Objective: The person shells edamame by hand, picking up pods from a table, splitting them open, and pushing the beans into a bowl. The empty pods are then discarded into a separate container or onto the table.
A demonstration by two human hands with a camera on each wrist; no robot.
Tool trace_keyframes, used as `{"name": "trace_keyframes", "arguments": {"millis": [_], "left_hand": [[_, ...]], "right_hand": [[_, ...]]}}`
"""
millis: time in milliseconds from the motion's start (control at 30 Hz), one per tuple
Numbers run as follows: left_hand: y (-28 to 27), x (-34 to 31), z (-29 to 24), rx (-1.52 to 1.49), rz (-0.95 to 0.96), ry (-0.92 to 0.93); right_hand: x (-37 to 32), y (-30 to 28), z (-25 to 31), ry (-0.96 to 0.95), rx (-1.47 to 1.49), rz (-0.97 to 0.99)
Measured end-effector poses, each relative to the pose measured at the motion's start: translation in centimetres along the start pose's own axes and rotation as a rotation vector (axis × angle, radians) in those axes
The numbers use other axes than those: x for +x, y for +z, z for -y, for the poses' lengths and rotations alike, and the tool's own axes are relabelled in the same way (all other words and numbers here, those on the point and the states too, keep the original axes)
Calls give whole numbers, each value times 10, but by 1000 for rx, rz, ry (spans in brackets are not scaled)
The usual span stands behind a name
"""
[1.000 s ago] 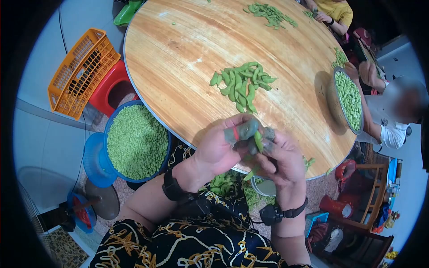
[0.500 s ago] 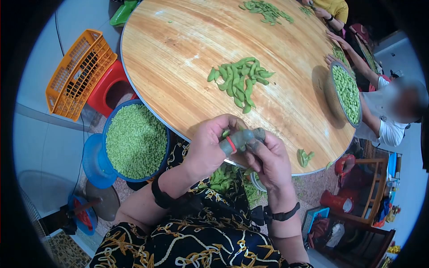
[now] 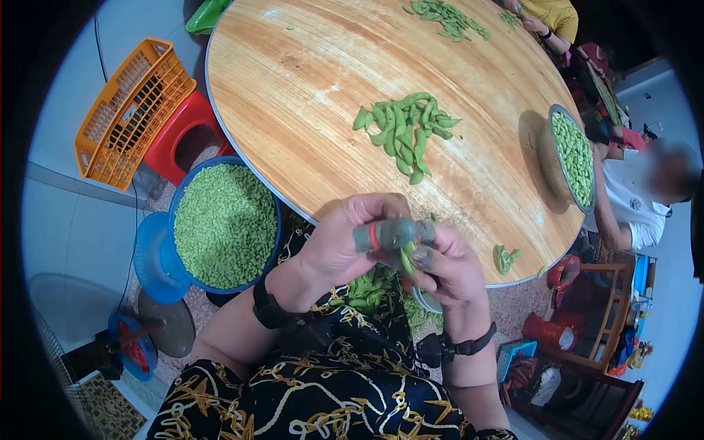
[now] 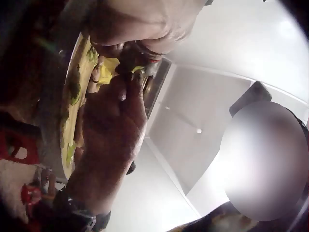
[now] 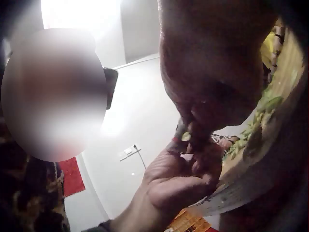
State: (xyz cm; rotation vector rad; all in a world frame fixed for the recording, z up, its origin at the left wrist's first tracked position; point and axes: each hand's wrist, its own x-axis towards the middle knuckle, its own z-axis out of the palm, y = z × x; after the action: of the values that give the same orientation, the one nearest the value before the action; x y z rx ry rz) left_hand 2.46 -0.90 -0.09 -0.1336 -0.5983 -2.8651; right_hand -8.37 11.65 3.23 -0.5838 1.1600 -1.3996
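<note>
Over the near edge of the round wooden table (image 3: 308,139), my two hands meet around a green edamame pod (image 3: 408,258). My left hand (image 3: 334,238) pinches it from the left, its thumb in a grey-green cover (image 3: 402,232) with a red band. From the other side my right hand (image 3: 453,262) grips the pod between thumb and fingers. A small green piece (image 5: 186,137) shows beside the left thumb in the right wrist view. Ahead of the hands lies a pile of whole pods (image 3: 402,132). A few pods (image 3: 506,258) lie at the table's right edge.
A blue basin of shelled beans (image 3: 224,227) stands at the left, by a red stool (image 3: 180,147) and an orange crate (image 3: 136,110). Across the table are a metal bowl of beans (image 3: 572,161) and people. More pods (image 3: 367,290) are below the near edge.
Both hands stay together at the table edge, and the left thumb has turned across toward the right hand. The pod between them has shifted lower. The person at the right has drawn back their arms.
</note>
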Motion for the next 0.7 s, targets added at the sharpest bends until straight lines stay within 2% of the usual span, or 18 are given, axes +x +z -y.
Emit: {"name": "trace_keyframes", "arguments": {"millis": [33,67,100,133,167,200,267,300,367,400,433,467,500,567,600,633,700], "left_hand": [[-3,0,1,0,0,0],[-7,-1,4,12,24,22],[-4,-1,3,24,48,44],[1,-2,2,24,47,43],[9,-3,-2,144,-64,40],[16,-2,-5,265,-174,38],[3,-1,1,341,-216,51],[0,-1,2,417,-259,66],[3,-2,0,497,-292,57],[5,-2,-1,577,-328,48],[4,-3,-1,577,-329,46],[2,-2,-1,706,-311,95],[1,-2,-2,834,-292,145],[5,-1,-6,916,-327,106],[6,0,-7,995,-365,69],[4,0,-4,997,-365,67],[-2,3,3,1146,-360,149]], "right_hand": [[-1,1,-4,11,250,94],[-2,1,-6,16,288,116],[-2,3,-5,18,290,117],[-4,7,-2,-23,191,34],[-4,9,-1,-66,92,-49],[-2,10,-1,-67,92,-50],[2,10,-5,-457,-780,-322],[1,12,-3,-457,-780,-325],[1,15,2,-161,-441,-350],[2,12,3,-160,-440,-352],[3,5,5,-87,-332,-268],[6,-1,6,-16,-225,-184],[8,-5,8,-17,-224,-183],[16,-13,11,-92,-422,-233],[24,-14,10,-224,-761,-403],[31,-11,12,-224,-760,-404],[43,-6,21,-385,-1379,-704]]}}
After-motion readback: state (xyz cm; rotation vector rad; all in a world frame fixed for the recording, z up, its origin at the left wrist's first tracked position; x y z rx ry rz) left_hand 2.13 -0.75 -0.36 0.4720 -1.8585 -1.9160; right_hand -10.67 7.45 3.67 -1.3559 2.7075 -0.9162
